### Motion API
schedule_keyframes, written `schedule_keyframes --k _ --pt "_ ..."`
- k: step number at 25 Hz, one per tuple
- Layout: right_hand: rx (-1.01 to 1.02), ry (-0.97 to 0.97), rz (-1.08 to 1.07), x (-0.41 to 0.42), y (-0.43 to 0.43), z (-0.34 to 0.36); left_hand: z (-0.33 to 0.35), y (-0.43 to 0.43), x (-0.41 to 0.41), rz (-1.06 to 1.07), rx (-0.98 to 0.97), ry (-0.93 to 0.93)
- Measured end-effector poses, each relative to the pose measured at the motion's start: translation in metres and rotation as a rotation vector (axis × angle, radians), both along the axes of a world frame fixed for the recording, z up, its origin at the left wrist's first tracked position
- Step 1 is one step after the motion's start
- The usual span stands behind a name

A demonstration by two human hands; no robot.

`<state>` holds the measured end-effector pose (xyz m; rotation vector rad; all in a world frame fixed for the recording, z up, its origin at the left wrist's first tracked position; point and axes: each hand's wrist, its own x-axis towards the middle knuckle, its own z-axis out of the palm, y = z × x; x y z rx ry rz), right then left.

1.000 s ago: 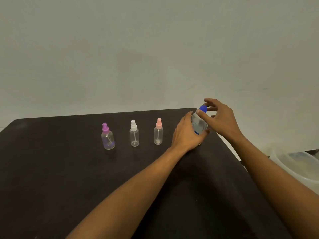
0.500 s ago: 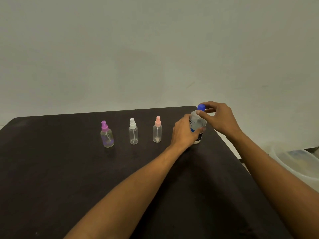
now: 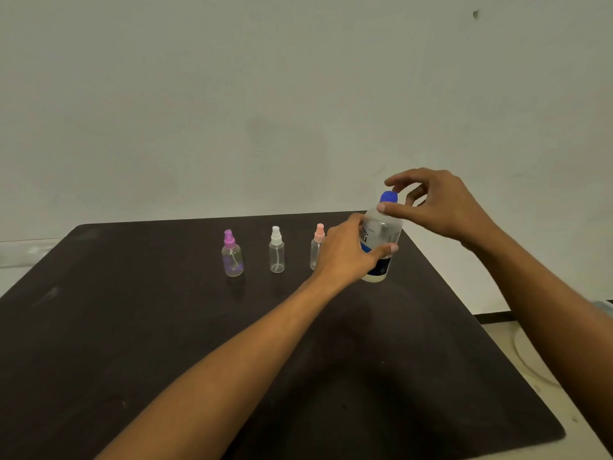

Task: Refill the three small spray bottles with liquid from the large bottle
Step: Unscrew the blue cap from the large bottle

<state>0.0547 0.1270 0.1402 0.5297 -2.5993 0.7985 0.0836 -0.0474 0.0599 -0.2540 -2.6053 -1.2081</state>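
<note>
Opening the large bottle (image 3: 381, 237) near the table's (image 3: 132, 327) far right corner.
My left hand (image 3: 345, 257) grips its body steady; my right hand (image 3: 441, 207) curls round the blue cap (image 3: 388, 196) to twist it.

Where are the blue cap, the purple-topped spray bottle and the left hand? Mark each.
blue cap (image 3: 388, 196), head view, its side.
purple-topped spray bottle (image 3: 233, 262), head view, its clear body.
left hand (image 3: 345, 257), head view, back of the hand.

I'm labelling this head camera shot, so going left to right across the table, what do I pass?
Left to right: purple-capped spray bottle → white-capped spray bottle → pink-capped spray bottle → large bottle → right hand.
</note>
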Motion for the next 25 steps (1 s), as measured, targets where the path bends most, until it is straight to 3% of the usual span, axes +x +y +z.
schedule_keyframes --k 6,18,22,25 --pt "0.217 -0.041 0.111 0.034 -0.016 0.031 -0.005 -0.019 0.04 0.008 -0.034 0.013" --pt "0.397 -0.17 0.5 0.075 -0.029 0.058 -0.002 -0.042 0.092 0.013 0.014 0.065" --pt "0.298 -0.118 0.461 0.087 -0.035 0.06 -0.004 -0.043 0.103 0.026 0.017 0.06" --pt "0.396 -0.035 0.359 0.088 -0.037 0.064 -0.002 -0.042 0.107 0.032 0.015 0.057"
